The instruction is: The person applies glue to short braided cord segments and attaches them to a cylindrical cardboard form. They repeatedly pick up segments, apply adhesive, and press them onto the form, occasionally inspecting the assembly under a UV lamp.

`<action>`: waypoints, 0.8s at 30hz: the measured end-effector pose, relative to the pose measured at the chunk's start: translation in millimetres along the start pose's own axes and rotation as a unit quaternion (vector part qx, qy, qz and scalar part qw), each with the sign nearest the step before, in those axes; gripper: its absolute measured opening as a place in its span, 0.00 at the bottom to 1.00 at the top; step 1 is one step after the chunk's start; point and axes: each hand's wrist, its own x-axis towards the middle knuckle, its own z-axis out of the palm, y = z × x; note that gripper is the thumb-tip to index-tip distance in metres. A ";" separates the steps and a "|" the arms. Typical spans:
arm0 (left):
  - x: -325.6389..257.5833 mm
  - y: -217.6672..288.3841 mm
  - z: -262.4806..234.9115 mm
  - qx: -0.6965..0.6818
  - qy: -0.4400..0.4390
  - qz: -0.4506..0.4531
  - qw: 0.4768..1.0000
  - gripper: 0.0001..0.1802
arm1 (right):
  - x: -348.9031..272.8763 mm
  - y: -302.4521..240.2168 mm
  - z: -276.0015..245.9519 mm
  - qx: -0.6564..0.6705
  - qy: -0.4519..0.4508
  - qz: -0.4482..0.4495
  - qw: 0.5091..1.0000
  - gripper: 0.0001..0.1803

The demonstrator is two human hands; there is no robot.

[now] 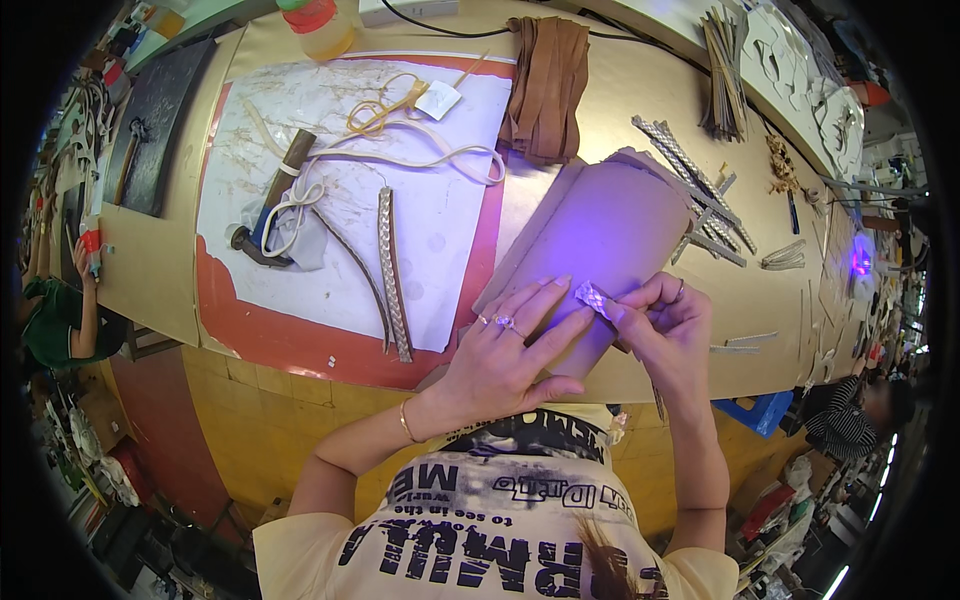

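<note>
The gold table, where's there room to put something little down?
On the gold table, there's a bare patch between the brown straps and the silver strips. Another: the white sheet, between its long braided strip and right edge. Crowded: around the hammer and cream cord, and on the cardboard, with the left hand, right hand and small braided piece.

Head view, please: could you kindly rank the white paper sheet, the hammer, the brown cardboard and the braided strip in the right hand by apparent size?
1. White paper sheet
2. Brown cardboard
3. Hammer
4. Braided strip, partly hidden
</note>
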 end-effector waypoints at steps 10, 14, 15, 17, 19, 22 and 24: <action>0.5 -1.0 -1.0 -0.002 0.004 0.004 1.000 0.36 | 0.5 -2.7 1.7 -0.003 0.003 0.004 1.000 0.04; 0.5 -1.3 -1.4 -0.009 0.001 0.004 1.000 0.36 | 0.8 -3.0 1.9 -0.005 0.002 0.005 1.000 0.04; 0.3 -1.3 -1.4 -0.009 0.000 0.003 1.000 0.36 | 0.7 -3.0 1.9 -0.006 0.004 0.007 1.000 0.04; -0.2 -1.4 -1.1 -0.008 0.000 0.005 1.000 0.37 | 0.6 -2.9 1.9 -0.006 0.006 0.008 1.000 0.04; -0.5 -1.8 -0.6 -0.005 0.002 0.009 1.000 0.38 | 0.7 -2.6 1.9 -0.005 0.007 0.007 1.000 0.04; -0.8 -2.1 -0.1 -0.043 0.005 -0.012 0.999 0.41 | 0.9 -2.5 1.5 -0.012 0.004 0.009 1.000 0.04; 0.0 -2.4 -0.3 -0.038 0.000 -0.012 0.999 0.43 | 1.1 -2.6 1.4 -0.015 0.002 0.011 1.000 0.04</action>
